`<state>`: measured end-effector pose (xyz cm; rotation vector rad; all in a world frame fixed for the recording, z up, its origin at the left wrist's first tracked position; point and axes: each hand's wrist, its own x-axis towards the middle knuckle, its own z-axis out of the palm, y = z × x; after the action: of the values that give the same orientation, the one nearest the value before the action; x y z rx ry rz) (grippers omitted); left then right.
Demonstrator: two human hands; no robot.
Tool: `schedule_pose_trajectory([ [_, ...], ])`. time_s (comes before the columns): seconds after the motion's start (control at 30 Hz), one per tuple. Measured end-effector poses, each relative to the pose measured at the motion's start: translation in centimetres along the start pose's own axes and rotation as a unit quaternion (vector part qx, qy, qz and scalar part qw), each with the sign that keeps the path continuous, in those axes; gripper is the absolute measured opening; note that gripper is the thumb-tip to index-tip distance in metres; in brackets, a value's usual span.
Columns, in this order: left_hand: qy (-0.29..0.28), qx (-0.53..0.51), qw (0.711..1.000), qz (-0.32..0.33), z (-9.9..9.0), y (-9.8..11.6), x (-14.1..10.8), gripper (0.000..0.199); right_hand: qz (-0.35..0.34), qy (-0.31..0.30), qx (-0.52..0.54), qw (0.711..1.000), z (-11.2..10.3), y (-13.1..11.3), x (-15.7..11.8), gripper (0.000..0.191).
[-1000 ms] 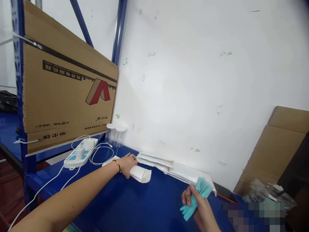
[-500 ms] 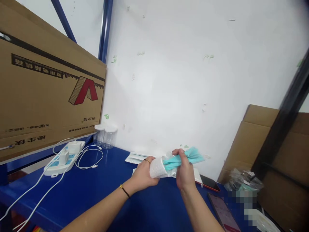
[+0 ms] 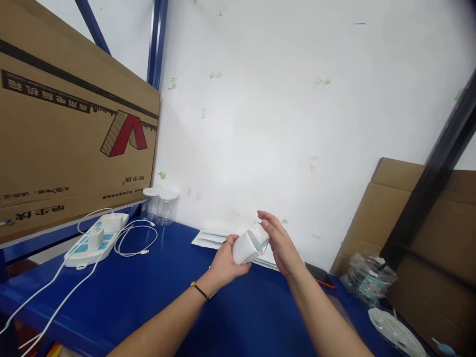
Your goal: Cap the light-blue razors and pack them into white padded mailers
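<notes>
My left hand [image 3: 225,263] is wrapped around a white textured packet [image 3: 244,248], held tilted above the blue table. Its opening faces right, and a little pale teal shows inside. At that open end is my right hand [image 3: 280,243], fingers stretched out and together; its palm appears to touch the packet's edge. Behind and below the hands lie flat white packets [image 3: 210,239], partly hidden by my hands.
A power strip [image 3: 84,253] with white cables lies left on the blue table [image 3: 156,282]. Two clear jars [image 3: 167,208] stand by the wall near a big cardboard box [image 3: 55,134]. Rightward are a phone [image 3: 320,275], crumpled clear plastic [image 3: 368,277] and a white dish-like object [image 3: 396,329].
The teal folded masks that stuck out of the packet have gone down inside it. My right hand has let go of them and opened flat. The view has shifted slightly.
</notes>
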<state>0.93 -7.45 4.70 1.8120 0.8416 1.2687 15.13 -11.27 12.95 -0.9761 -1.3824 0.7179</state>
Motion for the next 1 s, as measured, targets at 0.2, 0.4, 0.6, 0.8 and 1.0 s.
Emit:
schedule_pose_trajectory([
  [0.2, -0.052, -0.042, 0.998, 0.004, -0.8, 0.4, -0.2, 0.049, -0.110, -0.168, -0.197, 0.960, -1.0, -1.0, -0.7, 0.044],
  [0.4, -0.193, -0.088, 0.977, 0.013, -3.1, 0.7, -0.6, 0.057, -0.155, -0.232, -0.244, 0.929, -2.2, -3.2, -0.7, 0.049],
  [0.6, -0.165, -0.093, 0.982, 0.016, -3.3, 0.5, -0.8, 0.048, -0.093, -0.193, -0.237, 0.948, -2.3, -1.9, 0.2, 0.023],
  [0.8, -0.067, -0.039, 0.997, 0.021, -2.6, 0.9, -0.6, 0.036, -0.259, -0.003, -0.403, 0.878, -2.4, -2.0, -0.3, 0.051],
  [1.0, -0.128, -0.041, 0.990, 0.039, -2.0, 2.0, -0.4, 0.035, -0.158, -0.176, -0.405, 0.883, -2.6, -2.8, -1.0, 0.022],
])
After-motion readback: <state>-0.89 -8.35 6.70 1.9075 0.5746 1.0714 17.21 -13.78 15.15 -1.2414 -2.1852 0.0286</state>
